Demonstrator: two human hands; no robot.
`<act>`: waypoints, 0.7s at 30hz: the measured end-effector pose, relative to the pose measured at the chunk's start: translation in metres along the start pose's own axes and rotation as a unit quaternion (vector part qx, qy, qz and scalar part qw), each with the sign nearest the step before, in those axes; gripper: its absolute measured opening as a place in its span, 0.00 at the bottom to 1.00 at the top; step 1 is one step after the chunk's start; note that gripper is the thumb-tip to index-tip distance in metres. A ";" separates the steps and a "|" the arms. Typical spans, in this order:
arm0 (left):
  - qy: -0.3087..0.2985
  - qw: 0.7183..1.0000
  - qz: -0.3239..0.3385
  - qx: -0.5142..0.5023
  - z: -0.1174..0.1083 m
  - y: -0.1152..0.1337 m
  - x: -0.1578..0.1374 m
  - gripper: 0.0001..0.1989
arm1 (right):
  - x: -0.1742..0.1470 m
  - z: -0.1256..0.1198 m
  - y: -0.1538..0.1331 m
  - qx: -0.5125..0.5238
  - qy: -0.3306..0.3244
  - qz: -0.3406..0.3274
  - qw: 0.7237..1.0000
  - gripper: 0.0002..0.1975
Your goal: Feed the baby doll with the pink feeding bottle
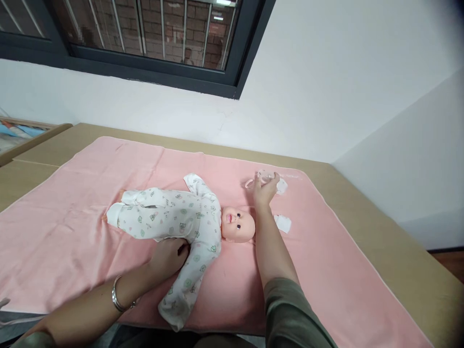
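Observation:
A baby doll (238,225) in a white printed sleepsuit (174,212) lies on its back on the pink mat (232,285), head to the right. My left hand (170,256) is curled closed against the doll's near side, beside its sleeve; whatever its fingers hold is hidden. Beyond the doll's head, my right hand (265,191) grips a clear baby bottle (266,175) with a pinkish handle, lying on the mat. One small white cloth piece (282,186) is next to that hand. A second white cloth piece (283,223) lies to the right of my forearm.
The mat covers much of a wooden tabletop (384,232), whose far edge meets a white wall (308,96). A dark-framed window (152,67) with bars is above. At the far left, a wooden rail (36,142) borders some blue patterned fabric (25,130).

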State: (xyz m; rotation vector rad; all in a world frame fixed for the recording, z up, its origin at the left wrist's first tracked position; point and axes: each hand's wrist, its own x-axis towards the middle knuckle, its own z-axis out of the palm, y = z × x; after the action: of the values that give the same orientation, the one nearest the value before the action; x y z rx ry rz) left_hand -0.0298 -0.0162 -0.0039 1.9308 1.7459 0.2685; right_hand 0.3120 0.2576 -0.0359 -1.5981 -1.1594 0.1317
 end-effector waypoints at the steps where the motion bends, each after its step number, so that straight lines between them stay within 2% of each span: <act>1: 0.000 1.000 0.000 0.000 0.000 0.000 0.000 0.14 | 0.000 0.000 0.000 -0.008 0.011 -0.003 1.000 0.44; 5: -0.001 1.000 -0.004 0.005 -0.001 0.000 0.000 0.14 | 0.002 -0.001 -0.002 -0.002 0.001 -0.014 1.000 0.42; 8: -0.001 1.000 0.000 0.008 -0.002 0.000 -0.001 0.14 | 0.008 -0.004 -0.002 0.018 -0.029 0.008 0.999 0.41; 11: -0.002 1.000 0.004 0.012 -0.003 0.000 -0.001 0.14 | 0.015 -0.007 -0.001 0.036 -0.030 0.029 0.998 0.43; 16: -0.002 1.000 0.002 0.010 -0.005 0.001 0.001 0.14 | 0.025 -0.022 -0.009 0.083 0.026 -0.002 0.996 0.41; 21: -0.003 1.000 0.008 0.008 -0.005 0.000 0.000 0.15 | 0.035 -0.051 -0.026 0.102 0.113 -0.030 0.988 0.34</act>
State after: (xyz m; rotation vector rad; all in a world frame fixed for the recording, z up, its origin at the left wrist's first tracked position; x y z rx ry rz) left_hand -0.0318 -0.0146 0.0003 1.9556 1.7341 0.2540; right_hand 0.3453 0.2453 0.0210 -1.3584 -0.9832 0.0273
